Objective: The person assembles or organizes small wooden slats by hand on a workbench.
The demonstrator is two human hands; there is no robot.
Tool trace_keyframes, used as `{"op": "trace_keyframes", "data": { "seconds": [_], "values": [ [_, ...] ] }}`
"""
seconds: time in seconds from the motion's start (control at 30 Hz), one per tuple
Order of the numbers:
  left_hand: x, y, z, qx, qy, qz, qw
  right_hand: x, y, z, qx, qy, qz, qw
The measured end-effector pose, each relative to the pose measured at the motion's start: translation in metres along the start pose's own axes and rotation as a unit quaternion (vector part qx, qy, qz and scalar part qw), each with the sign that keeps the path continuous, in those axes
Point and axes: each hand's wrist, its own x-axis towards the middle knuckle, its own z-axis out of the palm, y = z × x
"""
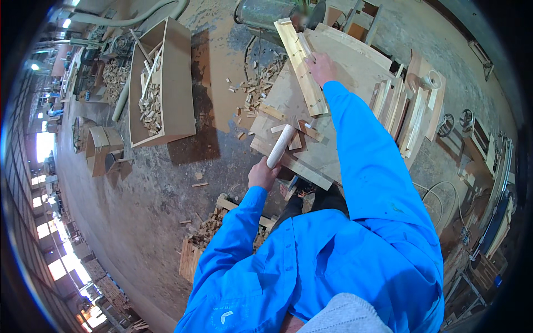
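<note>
My left hand (262, 174) is closed around the near end of a pale, rounded wooden piece (281, 145), which points up and away over the edge of the worktable (327, 147). Farther off, my right hand (322, 69) reaches across to a long pale board (300, 72) with dark spots along it. Its fingers close on a short wooden strip (303, 44) at the board's far right edge; the fingertips are partly hidden. Several small wooden offcuts (300, 139) lie crosswise on the table beyond the rounded piece.
Stacked wooden strips (390, 102) line the table's right side, near a tape roll (432, 79). A large open wooden box (177, 83) of offcuts stands at the left. Wood scraps (261, 89) litter the floor beyond the table, and another heap (210, 226) lies by my left arm.
</note>
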Motion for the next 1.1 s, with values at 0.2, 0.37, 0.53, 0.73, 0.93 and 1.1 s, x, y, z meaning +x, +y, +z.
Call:
{"op": "trace_keyframes", "data": {
  "seconds": [0.2,0.37,0.53,0.73,0.93,1.1],
  "values": [
    [0.025,0.032,0.0,0.006,0.004,0.003,1.0,0.035,0.018,-0.012,-0.018,-0.022,0.002,1.0],
    [0.033,0.04,0.001,-0.01,0.015,0.009,1.0,0.043,0.022,-0.014,0.005,0.005,-0.009,1.0],
    [0.038,0.041,0.004,-0.005,0.018,0.025,1.0,0.047,0.03,-0.023,0.006,-0.006,0.021,1.0],
    [0.032,0.031,0.005,0.006,0.014,0.009,1.0,0.024,0.044,-0.038,0.037,0.03,0.073,0.996],
    [0.013,0.016,0.003,0.004,0.007,-0.002,1.0,-0.027,0.037,-0.032,0.05,0.041,-0.016,0.998],
    [-0.002,-0.009,0.003,-0.001,0.007,-0.002,1.0,-0.044,0.016,-0.017,0.068,0.001,0.03,0.997]
  ]
}}
